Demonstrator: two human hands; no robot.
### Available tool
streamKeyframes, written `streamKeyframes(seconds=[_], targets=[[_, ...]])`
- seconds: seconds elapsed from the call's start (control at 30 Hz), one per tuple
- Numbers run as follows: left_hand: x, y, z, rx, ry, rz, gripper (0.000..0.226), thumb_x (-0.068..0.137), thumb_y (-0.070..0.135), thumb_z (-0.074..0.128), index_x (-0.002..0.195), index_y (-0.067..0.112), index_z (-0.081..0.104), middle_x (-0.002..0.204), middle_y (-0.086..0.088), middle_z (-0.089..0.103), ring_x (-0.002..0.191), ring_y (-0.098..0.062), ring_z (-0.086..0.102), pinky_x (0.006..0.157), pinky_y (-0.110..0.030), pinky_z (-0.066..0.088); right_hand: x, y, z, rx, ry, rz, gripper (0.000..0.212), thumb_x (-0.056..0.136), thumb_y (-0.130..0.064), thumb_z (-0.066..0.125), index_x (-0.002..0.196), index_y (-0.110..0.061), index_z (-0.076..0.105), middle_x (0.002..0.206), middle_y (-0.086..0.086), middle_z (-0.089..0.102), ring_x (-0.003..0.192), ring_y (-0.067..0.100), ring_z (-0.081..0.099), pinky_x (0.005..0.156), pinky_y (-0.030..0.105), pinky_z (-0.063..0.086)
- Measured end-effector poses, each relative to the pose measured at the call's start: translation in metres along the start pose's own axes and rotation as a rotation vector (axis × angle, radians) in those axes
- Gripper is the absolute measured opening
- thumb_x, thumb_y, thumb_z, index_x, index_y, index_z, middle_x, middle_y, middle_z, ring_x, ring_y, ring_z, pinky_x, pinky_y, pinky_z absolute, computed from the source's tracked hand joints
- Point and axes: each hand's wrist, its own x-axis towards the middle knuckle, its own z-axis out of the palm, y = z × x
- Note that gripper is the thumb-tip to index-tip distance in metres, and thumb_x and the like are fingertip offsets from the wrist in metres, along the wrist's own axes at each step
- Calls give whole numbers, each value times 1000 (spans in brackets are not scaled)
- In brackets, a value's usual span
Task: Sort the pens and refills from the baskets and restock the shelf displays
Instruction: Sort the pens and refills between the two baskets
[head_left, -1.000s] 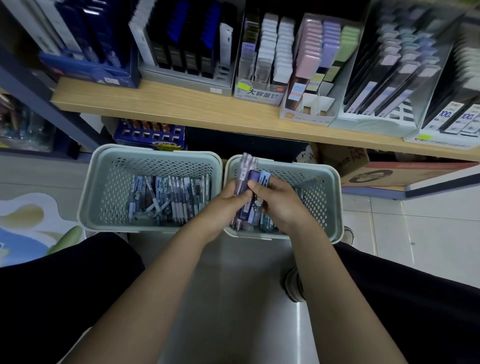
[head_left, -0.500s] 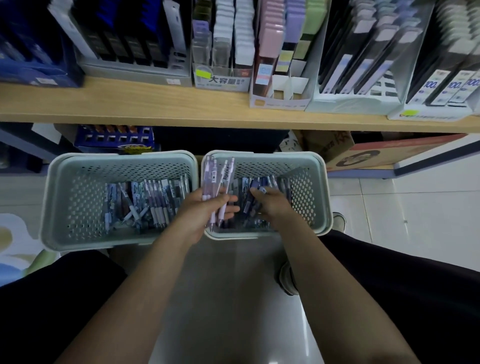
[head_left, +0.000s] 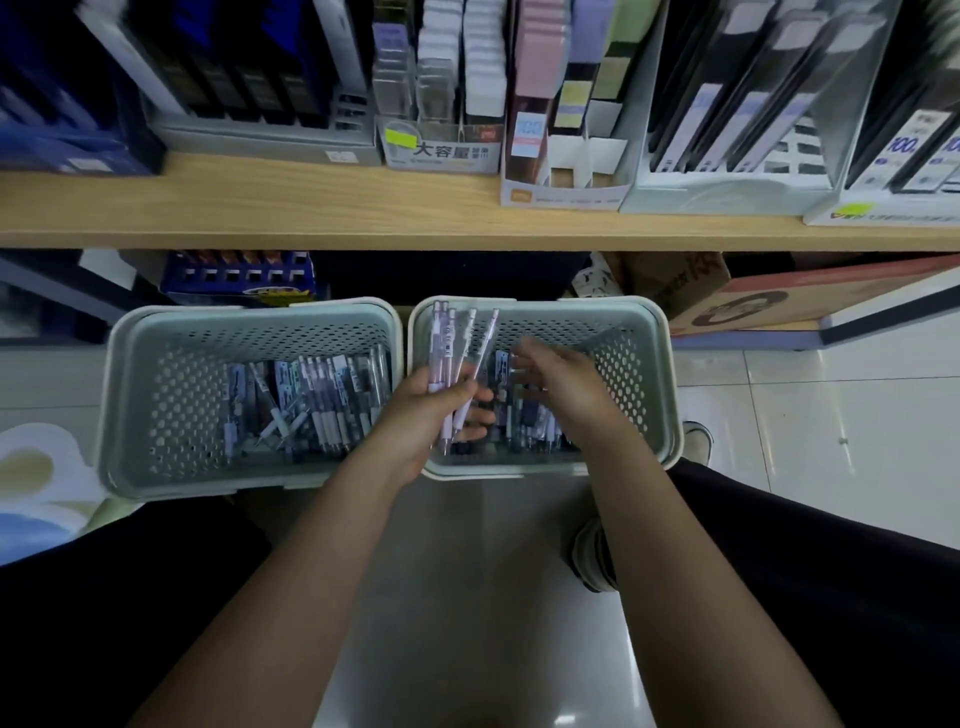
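Left hand (head_left: 431, 415) gripping four pens (head_left: 457, 358), right hand (head_left: 561, 384) loose-fingered, blurred, two baskets (head_left: 124, 395).

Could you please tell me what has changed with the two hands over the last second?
The right hand let go of the bundle and dropped into the right basket, fingers spread over the loose pens. The left hand keeps holding the pale pens, now fanned apart. The left basket is unchanged.

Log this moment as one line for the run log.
stage: sorting | left hand: grips bunch of pens over right basket | right hand: blurred, fingers spread above pens in basket | left basket: untouched
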Motion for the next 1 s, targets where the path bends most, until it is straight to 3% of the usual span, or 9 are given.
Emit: streamKeyframes(seconds=[0.1,0.2,0.3,0.53,0.6,0.73,0.83,0.9,1.0], targets=[[-7,5,-6,38,-59,11,13,102,9,54,110,8,64,93,-11,74,82,-25,73,72,-36,63,-21,-20,32,5,-290,-45,46,88,-55,62,100,-12,70,85,4,73,75,18,69,68,28,55],[-16,13,-20,47,-61,41,17,102,7,51,113,5,64,101,-20,72,91,-34,70,76,-40,62,-30,-31,66,-133,-260,-98,32,94,-43,65,91,-11,67,68,2,69,60,15,64,52,24,48],[-24,20,-50,77,60,118,15,100,7,57,109,4,68,97,-17,75,85,-29,73,71,-36,62,-31,-36,91,-181,-311,-113,32,96,-44,61,85,-15,69,63,-7,68,60,6,66,59,22,53],[-12,9,-148,147,419,31,24,96,10,67,112,-8,63,90,-19,71,60,-15,71,59,-31,59,-2,-17,131,-481,140,-190,37,87,-36,74,103,-14,49,92,-2,56,84,16,55,77,30,41],[-1,1,-155,195,405,-68,23,94,11,70,111,-3,64,87,-16,70,64,-13,72,57,-26,57,1,-10,132,-510,129,-109,50,84,-41,77,109,-13,44,103,1,54,93,19,54,82,36,44],[24,-12,-150,356,307,-214,11,93,11,68,96,1,68,93,-16,69,87,-26,66,73,-30,52,12,9,126,-442,77,-57,53,79,-49,78,97,-11,46,75,-1,48,66,15,52,63,33,40],[31,-14,-142,407,248,-282,36,95,11,66,130,3,59,122,-11,61,105,-25,59,92,-38,52,17,11,122,-473,62,-56,60,77,-57,76,102,-12,44,78,0,47,68,18,51,61,33,40],[30,-13,-139,390,240,-281,33,96,8,64,129,4,59,125,-9,57,107,-24,58,101,-40,51,16,10,120,-487,56,-52,58,81,-54,75,107,-14,42,82,0,48,71,16,51,60,31,39],[28,-9,-136,601,279,-197,17,97,20,63,109,9,67,113,-9,66,91,-20,63,83,-32,54,13,8,117,-465,25,-58,59,82,-53,75,111,-14,42,89,1,52,75,15,54,62,31,43]])
